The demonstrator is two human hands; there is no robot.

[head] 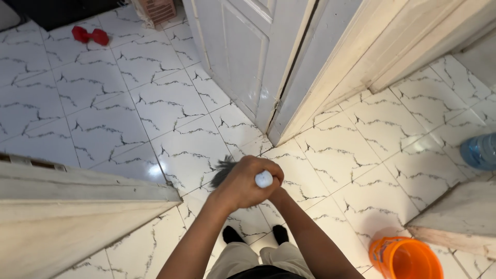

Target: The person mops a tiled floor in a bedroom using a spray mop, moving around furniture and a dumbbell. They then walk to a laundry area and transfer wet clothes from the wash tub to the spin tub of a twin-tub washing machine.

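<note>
Both my hands grip the top of a long handle seen end-on, its white round tip showing between the fingers. My left hand wraps over the top. My right hand is mostly hidden beneath it, holding the same handle. A dark bristly head of the tool, a broom or mop, sticks out past my left hand on the white marbled floor tiles. My two feet in dark socks stand just below.
A white door stands open ahead beside its pale frame. A pale ledge lies at left, an orange bucket at bottom right, a blue water bottle at the right edge, a red object far left.
</note>
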